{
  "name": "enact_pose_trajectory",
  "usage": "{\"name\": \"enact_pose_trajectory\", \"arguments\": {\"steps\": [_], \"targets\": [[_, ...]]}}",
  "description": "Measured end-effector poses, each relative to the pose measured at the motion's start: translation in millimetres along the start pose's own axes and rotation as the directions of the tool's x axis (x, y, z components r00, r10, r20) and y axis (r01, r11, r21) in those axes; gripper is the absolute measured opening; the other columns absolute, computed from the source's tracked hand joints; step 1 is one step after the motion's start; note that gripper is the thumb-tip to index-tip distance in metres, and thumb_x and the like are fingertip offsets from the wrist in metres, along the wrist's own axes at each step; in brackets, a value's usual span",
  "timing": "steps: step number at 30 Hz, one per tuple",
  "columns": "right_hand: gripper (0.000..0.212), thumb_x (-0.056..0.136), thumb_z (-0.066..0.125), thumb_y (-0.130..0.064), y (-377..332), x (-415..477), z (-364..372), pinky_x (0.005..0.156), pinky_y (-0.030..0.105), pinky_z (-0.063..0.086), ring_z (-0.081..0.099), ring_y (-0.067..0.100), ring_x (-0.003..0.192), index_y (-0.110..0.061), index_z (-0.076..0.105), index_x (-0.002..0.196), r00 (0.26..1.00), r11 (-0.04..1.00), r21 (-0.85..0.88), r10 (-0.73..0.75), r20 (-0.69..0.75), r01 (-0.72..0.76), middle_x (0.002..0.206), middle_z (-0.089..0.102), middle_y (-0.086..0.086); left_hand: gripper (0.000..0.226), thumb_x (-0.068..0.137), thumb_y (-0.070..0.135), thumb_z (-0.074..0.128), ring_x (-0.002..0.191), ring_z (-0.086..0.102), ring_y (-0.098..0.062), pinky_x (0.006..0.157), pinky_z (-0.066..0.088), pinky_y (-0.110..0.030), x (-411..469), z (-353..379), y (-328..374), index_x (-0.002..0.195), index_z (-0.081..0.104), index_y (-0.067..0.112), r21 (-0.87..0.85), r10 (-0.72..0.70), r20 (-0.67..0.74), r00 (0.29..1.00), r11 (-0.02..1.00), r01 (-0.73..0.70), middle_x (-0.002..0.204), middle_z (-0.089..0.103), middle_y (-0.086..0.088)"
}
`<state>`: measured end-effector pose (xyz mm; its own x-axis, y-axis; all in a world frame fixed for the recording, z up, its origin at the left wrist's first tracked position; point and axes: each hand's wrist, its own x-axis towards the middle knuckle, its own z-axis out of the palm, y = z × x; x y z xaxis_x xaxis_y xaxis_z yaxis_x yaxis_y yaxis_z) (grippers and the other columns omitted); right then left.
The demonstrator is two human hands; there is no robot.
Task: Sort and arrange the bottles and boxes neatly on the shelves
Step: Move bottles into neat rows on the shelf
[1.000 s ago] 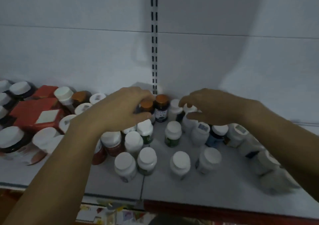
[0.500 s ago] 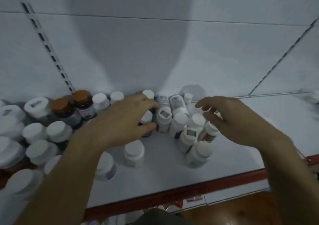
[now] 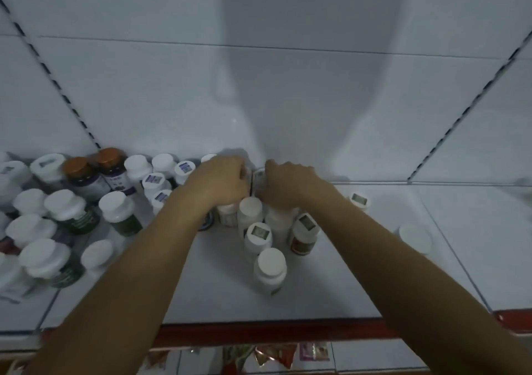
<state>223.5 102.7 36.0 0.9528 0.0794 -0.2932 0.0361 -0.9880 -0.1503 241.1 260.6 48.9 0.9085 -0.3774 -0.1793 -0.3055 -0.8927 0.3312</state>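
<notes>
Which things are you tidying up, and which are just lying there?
In the job: left hand and right hand gripping the back bottles; white-capped bottles; orange-capped bottles; the shelf.
Just there: packets below the shelf; slotted wall rails.

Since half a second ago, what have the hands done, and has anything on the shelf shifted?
Both hands have come together at the rear of the shelf. The left hand and right hand, spread apart before, now curl around the back bottles by the wall, seemingly gripping them. The orange-capped bottles on the left and the white-capped bottles in front stand as before.
</notes>
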Motion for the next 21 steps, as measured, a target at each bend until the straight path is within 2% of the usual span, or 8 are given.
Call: {"name": "enact_pose_trajectory", "arguments": {"steps": [2, 3, 6, 8, 11, 14, 17, 21], "targets": [[0.072, 0.088, 0.056, -0.068, -5.2, 13.7, 2.3, 0.100, 0.046, 0.045, 0.058, 0.033, 0.116, -0.015, 0.046, 0.137, 0.998, 0.999, 0.048, 0.014, 0.064, -0.017, 0.131, 0.058, 0.011, 0.025, 0.099, 0.021, 0.050, 0.093, 0.050, -0.020, 0.074, 0.037, -0.029, 8.5, -4.5, 9.7, 0.121, 0.059, 0.016, 0.046, -0.020, 0.072, 0.997, 0.999, 0.017, 0.113, 0.060, -0.003], [0.073, 0.085, 0.058, -0.070, -4.5, 18.1, 2.3, 0.100, 0.046, 0.048, 0.060, 0.032, 0.115, -0.015, 0.051, 0.133, 0.998, 0.995, 0.102, 0.004, 0.061, -0.010, 0.128, 0.060, 0.010, 0.027, 0.100, 0.021, 0.048, 0.093, 0.048, -0.019, 0.074, 0.035, -0.028, 9.9, -6.7, 14.9, 0.125, 0.058, 0.017, 0.061, -0.023, 0.092, 0.995, 0.998, 0.018, 0.110, 0.056, -0.001], [0.045, 0.078, 0.071, -0.057, 9.8, 25.3, 0.0, 0.080, 0.035, 0.056, 0.067, 0.025, 0.089, -0.016, 0.059, 0.089, 0.998, 0.978, 0.207, 0.030, -0.050, -0.019, 0.100, 0.069, 0.004, 0.023, 0.101, 0.015, 0.048, 0.093, 0.052, -0.020, 0.076, 0.040, -0.029, 13.9, -7.9, 23.1, 0.121, 0.059, 0.017, 0.092, -0.027, 0.148, 0.989, 0.996, 0.013, 0.110, 0.059, -0.003], [0.038, 0.072, 0.078, -0.048, 18.4, 23.8, -1.3, 0.068, 0.030, 0.056, 0.067, 0.021, 0.078, -0.017, 0.058, 0.079, 0.998, 0.969, 0.246, 0.030, -0.062, -0.014, 0.085, 0.066, 0.002, 0.025, 0.097, 0.012, 0.053, 0.102, 0.059, -0.024, 0.085, 0.050, -0.037, 17.6, -3.5, 21.2, 0.121, 0.058, 0.014, 0.103, -0.037, 0.198, 0.980, 0.995, 0.017, 0.115, 0.062, -0.006], [0.038, 0.067, 0.082, -0.044, 23.2, 16.8, -4.4, 0.061, 0.027, 0.053, 0.065, 0.019, 0.073, -0.017, 0.058, 0.079, 1.000, 0.963, 0.271, 0.011, -0.029, -0.003, 0.083, 0.065, 0.002, 0.048, 0.087, 0.034, 0.055, 0.124, 0.051, -0.027, 0.104, 0.046, -0.047, 24.7, 6.8, 9.4, 0.135, 0.048, 0.035, 0.094, -0.081, 0.181, 0.980, 0.993, 0.065, 0.139, 0.051, -0.004], [0.044, 0.073, 0.080, -0.044, 31.4, 5.1, -8.9, 0.053, 0.026, 0.040, 0.056, 0.013, 0.069, -0.014, 0.050, 0.087, 0.998, 0.963, 0.270, 0.004, -0.064, 0.013, 0.081, 0.057, -0.001, 0.050, 0.083, 0.042, 0.061, 0.125, 0.047, -0.029, 0.104, 0.046, -0.048, 34.5, 16.7, 3.7, 0.130, 0.046, 0.039, 0.066, -0.147, 0.130, 0.981, 0.988, 0.139, 0.138, 0.045, -0.005], [0.053, 0.081, 0.074, -0.046, 41.0, -13.0, -8.8, 0.062, 0.031, 0.039, 0.053, 0.022, 0.081, -0.015, 0.041, 0.109, 0.979, 0.959, 0.275, -0.011, -0.203, 0.067, 0.092, 0.049, -0.001, 0.055, 0.082, 0.033, 0.072, 0.121, 0.053, -0.028, 0.100, 0.051, -0.043, 44.5, 22.5, 5.7, 0.132, 0.049, 0.030, 0.020, -0.185, 0.046, 0.982, 0.983, 0.185, 0.134, 0.053, -0.008], [0.045, 0.087, 0.068, -0.031, 55.9, -35.0, -14.5, 0.068, 0.032, 0.039, 0.054, 0.029, 0.084, -0.015, 0.045, 0.121, 0.867, 0.924, 0.313, -0.039, -0.497, 0.221, 0.112, 0.050, 0.007, 0.043, 0.078, 0.029, 0.074, 0.105, 0.060, -0.021, 0.086, 0.055, -0.039, 31.4, 4.9, 16.3, 0.117, 0.058, 0.025, -0.069, -0.140, -0.009, 0.990, 0.988, 0.139, 0.117, 0.062, 0.000]]}}
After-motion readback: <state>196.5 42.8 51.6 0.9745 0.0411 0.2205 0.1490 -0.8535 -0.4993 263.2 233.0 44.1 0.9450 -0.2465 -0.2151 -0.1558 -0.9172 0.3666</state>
